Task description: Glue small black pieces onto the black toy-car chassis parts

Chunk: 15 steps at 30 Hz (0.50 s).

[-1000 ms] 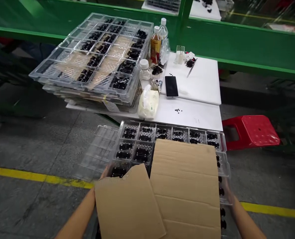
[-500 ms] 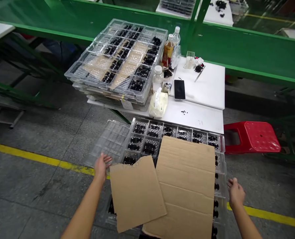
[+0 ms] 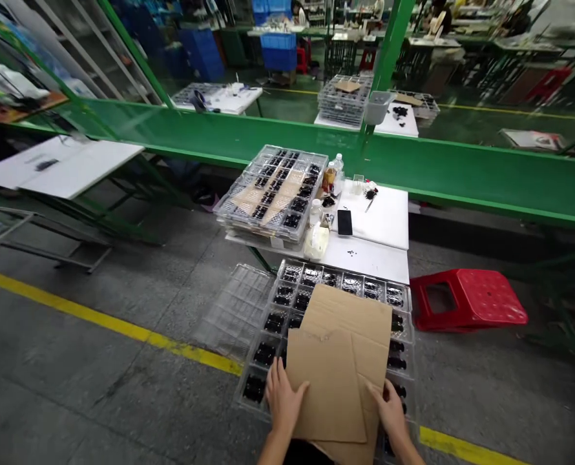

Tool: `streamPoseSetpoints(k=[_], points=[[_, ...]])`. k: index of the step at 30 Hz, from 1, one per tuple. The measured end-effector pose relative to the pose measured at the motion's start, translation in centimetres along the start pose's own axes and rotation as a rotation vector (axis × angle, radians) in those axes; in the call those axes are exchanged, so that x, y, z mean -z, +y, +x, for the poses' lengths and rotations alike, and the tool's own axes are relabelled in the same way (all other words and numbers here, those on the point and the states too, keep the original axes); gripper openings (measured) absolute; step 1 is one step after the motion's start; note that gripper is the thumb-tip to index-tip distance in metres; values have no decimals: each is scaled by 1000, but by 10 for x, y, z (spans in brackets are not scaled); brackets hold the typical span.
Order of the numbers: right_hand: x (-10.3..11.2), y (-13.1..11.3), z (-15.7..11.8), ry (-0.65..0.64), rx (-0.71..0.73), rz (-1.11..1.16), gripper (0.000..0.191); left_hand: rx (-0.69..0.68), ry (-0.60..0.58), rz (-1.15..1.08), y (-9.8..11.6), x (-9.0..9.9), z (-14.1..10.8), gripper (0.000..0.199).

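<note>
A clear plastic compartment tray (image 3: 241, 402) holds small glossy black parts in its cells. Across its middle lie a large cardboard sheet (image 3: 345, 300) and, overlapping it on top, a smaller cardboard sheet (image 3: 324, 381). At the left edge of the smaller sheet is my left hand (image 3: 283, 402), thumb over the cardboard and fingers along its side. My right hand (image 3: 389, 413) grips the right edge of the large sheet, thumb on top. The undersides of both sheets and the cells beneath them are hidden.
A clear empty tray (image 3: 236, 310) sits low at the left. Behind are stacked parts trays (image 3: 224, 203), a white table (image 3: 365, 261) with a phone (image 3: 344, 223), bottles (image 3: 333, 174) and a tissue pack (image 3: 316, 242). A red stool (image 3: 486, 297) stands right, before a green rail (image 3: 462, 187).
Both hands have come inward from beside the tray onto the cardboard edges. The smaller sheet has shifted right and straightened over the large one. The view has tilted up.
</note>
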State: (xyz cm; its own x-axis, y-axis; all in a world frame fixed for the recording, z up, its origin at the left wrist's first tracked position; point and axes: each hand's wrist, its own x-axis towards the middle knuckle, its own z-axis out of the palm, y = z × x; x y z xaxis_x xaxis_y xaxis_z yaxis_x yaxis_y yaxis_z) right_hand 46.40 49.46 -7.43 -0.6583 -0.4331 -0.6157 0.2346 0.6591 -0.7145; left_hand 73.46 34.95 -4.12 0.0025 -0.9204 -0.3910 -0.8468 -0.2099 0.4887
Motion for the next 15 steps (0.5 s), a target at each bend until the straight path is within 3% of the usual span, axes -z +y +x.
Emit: streamPoseSetpoints(k=[4, 7, 11, 13, 15], points=[[11, -1, -9, -101, 15, 87, 36, -14, -96, -58, 23, -16, -43, 64], [37, -10, -9, -215, 50, 121, 38, 39, -102, -163, 31, -5, -74, 60], [70, -39, -17, -572, 126, 195, 44, 198, -29, -372, 12, 50, -135, 54], [67, -59, -30, -767, 171, 208, 50, 252, -46, -511, -5, 81, -179, 43], [46, -79, -45, -920, 233, 199, 57, 297, -47, -650, -22, 106, -222, 36]])
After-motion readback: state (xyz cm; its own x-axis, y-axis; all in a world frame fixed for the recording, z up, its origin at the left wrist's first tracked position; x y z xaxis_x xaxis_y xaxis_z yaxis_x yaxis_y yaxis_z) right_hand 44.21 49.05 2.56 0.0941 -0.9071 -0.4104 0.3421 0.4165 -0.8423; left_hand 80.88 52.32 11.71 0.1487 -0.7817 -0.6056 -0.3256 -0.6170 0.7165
